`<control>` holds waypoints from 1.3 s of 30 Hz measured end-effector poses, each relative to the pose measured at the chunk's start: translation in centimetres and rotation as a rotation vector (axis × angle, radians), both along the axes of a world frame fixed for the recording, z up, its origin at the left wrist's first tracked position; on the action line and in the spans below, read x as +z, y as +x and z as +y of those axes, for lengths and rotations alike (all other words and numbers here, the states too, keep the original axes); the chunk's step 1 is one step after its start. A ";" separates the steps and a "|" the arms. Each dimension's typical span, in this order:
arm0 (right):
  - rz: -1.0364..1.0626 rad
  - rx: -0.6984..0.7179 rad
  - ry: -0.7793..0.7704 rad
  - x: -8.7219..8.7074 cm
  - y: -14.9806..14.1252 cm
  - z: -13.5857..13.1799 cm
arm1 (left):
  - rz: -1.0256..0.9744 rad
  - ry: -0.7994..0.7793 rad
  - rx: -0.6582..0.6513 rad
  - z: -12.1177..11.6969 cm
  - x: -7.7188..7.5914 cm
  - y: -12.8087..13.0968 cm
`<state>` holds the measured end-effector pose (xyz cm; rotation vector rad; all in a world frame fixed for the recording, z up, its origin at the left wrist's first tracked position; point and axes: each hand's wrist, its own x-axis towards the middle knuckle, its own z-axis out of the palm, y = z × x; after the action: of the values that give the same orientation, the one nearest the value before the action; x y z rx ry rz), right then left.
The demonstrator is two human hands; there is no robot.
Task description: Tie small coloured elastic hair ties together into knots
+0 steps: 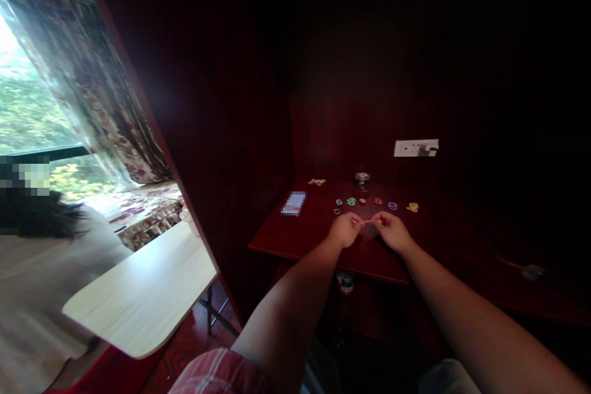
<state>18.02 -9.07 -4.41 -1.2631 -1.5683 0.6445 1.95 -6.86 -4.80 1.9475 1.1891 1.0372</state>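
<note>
Pink band (366,222) stretched in a short line between both hands, above the near part of the dark red table (295,234). Gripped at one end by the thumb and fingertips of the left hand (346,229), at the other by those of the right hand (392,231). Cannot tell how the remaining fingers lie, nor whether twisted or doubled at the middle.

For a good hold, best to pinch close to the ends with the finger pads, wrists level, pulling evenly from both sides. No sudden let-go at one end: likely to flick such a light thing away. Better to ease the tension before loosening either pinch.

Just beyond the left hand, a pale ring (337,212), easily nudged by the knuckles, so worth steering clear of. Farther back, from left to right in a loose row: blue band (338,202), green bands (351,202), pink bundle (362,201), orange band (378,201), purple band (393,205), yellow bands (412,207). Best left undisturbed, with forearms low and close. Off to the left, a phone (294,203); behind the row, a clear jar (362,178) and a mixed cluster of bands (317,182).
</note>
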 end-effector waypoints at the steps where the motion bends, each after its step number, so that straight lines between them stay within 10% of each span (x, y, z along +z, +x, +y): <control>1: -0.005 -0.002 0.003 0.0 0.0 0.0 | -0.002 0.002 -0.002 0.1 0.0 0.0; 22: 0.039 0.105 -0.042 -0.1 1.1 0.8 | 0.013 -0.036 -0.054 -0.7 0.7 0.1; 39: 0.017 0.436 -0.607 2.8 3.9 5.8 | 0.245 0.247 0.022 2.3 1.4 2.1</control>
<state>21.94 -3.31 -1.61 -1.3334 -1.7115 1.4893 4.02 -4.59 -3.39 2.3122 1.2642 1.0180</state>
